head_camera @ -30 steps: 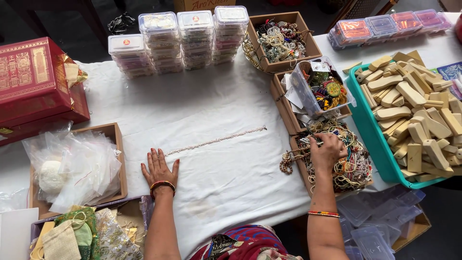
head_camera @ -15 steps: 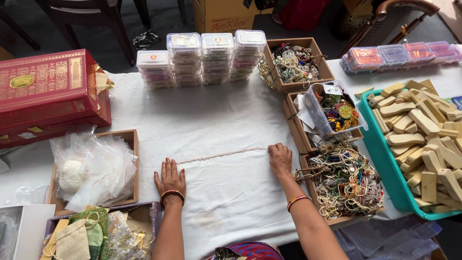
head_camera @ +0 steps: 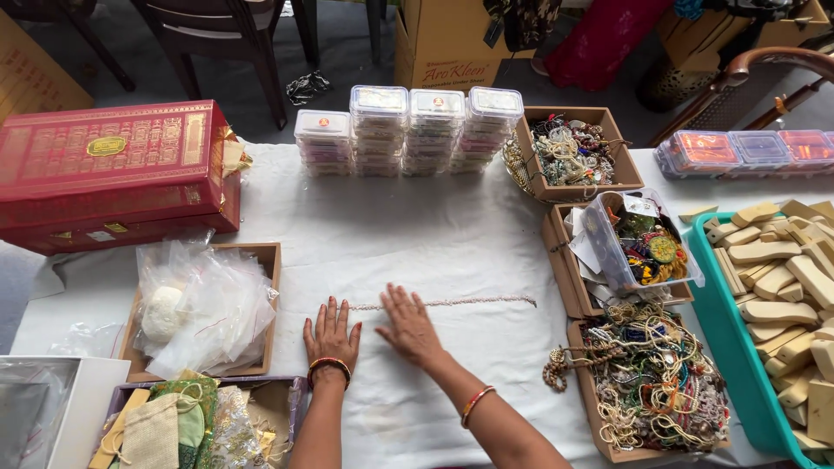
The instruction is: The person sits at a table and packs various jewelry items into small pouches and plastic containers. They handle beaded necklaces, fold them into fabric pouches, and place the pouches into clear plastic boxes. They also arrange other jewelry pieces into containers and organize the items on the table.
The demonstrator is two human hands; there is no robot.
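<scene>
Flat, both hands [head_camera: 373, 328] press a thin beaded chain [head_camera: 452, 302] on cloth.

Chain [head_camera: 452, 302] lies across the cloth [head_camera: 434, 234] — stacked tubs [head_camera: 408, 130] behind, bead boxes [head_camera: 647, 382] right.

Probably craft workshop: jewellery boxes [head_camera: 647, 386], stacked plastic containers [head_camera: 408, 130], wooden pieces tray [head_camera: 708, 287].

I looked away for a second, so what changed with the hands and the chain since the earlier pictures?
The right hand left the box of tangled necklaces and slid left along the thin chain, ending flat on it beside the left hand. It has let go of the necklaces. The left hand stayed flat on the white cloth, and the chain stayed stretched out. The boxes did not visibly move.
</scene>
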